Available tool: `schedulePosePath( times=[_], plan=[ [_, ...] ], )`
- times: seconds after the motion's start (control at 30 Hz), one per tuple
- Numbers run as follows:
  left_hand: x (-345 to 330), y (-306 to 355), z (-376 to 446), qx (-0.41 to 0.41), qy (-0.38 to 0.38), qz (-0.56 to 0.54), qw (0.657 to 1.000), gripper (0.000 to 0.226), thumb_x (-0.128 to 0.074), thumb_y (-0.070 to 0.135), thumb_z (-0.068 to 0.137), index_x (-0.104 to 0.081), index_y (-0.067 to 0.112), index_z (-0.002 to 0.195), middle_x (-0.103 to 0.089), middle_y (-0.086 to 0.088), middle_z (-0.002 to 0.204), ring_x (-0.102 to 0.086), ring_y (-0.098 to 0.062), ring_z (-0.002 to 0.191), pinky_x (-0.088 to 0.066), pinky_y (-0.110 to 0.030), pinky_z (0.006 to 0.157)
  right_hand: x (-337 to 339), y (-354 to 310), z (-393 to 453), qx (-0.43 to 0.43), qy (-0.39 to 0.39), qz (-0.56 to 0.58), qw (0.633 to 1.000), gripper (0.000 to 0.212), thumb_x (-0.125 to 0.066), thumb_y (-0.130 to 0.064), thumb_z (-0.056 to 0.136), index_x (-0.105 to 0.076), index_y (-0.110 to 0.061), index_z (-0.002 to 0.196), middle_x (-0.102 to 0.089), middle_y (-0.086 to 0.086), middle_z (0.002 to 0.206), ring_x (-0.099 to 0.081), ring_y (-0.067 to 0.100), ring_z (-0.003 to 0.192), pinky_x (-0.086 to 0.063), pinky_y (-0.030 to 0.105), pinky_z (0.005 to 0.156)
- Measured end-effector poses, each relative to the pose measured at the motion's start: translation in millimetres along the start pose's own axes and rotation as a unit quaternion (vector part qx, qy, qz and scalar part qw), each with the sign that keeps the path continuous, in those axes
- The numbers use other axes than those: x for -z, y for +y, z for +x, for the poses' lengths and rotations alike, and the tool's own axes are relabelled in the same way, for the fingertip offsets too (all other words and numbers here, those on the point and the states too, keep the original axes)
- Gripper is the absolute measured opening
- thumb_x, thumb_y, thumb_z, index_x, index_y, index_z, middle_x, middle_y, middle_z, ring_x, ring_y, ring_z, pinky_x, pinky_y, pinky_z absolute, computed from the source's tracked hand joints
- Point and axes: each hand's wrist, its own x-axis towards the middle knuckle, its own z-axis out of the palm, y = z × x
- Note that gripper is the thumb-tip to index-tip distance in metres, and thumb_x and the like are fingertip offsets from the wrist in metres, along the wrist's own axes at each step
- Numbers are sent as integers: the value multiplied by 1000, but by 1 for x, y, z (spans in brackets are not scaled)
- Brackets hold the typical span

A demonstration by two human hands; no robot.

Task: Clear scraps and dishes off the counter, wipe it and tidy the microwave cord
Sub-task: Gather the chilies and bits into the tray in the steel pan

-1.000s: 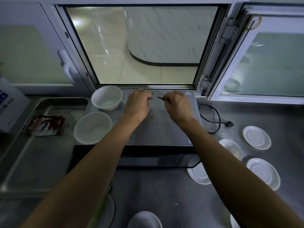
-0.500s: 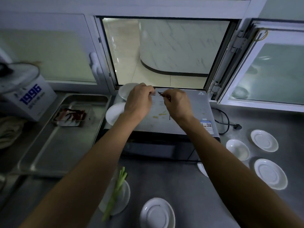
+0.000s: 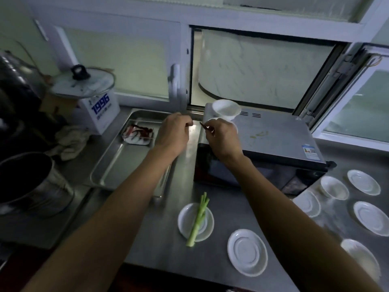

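Observation:
My right hand [image 3: 221, 138] pinches a thin dark red chili scrap [image 3: 205, 127] just off the left edge of the microwave [image 3: 277, 142]. My left hand [image 3: 174, 131] hovers beside it over the steel tray's [image 3: 117, 165] right rim. Its fingertips are pinched on a tiny scrap that barely shows. Green scraps [image 3: 260, 134] lie on the microwave's top, and two white bowls [image 3: 226, 111] stand at its back left corner. A small dish of red chili pieces [image 3: 139, 133] sits in the tray. The microwave cord is out of sight.
A saucer with a green onion stalk [image 3: 195, 222] and several empty white saucers [image 3: 247, 252] and a small bowl [image 3: 334, 187] lie on the steel counter. At the left are a big pot [image 3: 31, 186], a crumpled cloth [image 3: 69, 142] and a white box [image 3: 101, 110] under a glass lid [image 3: 83, 83].
Both hands have moved left from the middle of the microwave's top to its left edge beside the tray, still pinching scraps. My view has swung left, bringing the pot and box into view.

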Motion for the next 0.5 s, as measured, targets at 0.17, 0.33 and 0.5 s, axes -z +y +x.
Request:
schedulePosePath(
  times=[0.17,0.33,0.5],
  plan=[
    [38,-59,-42,21,3,2,1000,24,-61,-2,89,-76,13,100,-68,-10,102,-64,-29,94,-53,-42,84,-40,-61,-19,17,-24,20,999,21,-57,-6,94,-72,-6,110,-69,16,103,-64,31,91,-52,45,81],
    [52,-106,-74,61,-21,14,998,23,-59,3,94,-74,15,107,-66,-8,112,-62,-26,100,-52,-37,85,-81,-99,-35,25,-55,19,998,20,-57,-9,96,-70,-6,111,-66,12,104,-62,26,91,-51,33,79],
    [48,-145,-88,100,-27,16,994,25,-58,5,96,-73,16,113,-66,-10,117,-63,-28,100,-54,-38,85,-119,-116,-31,20,-88,32,995,23,-56,-4,95,-71,-4,113,-68,14,104,-63,28,92,-52,39,81]
  ],
)
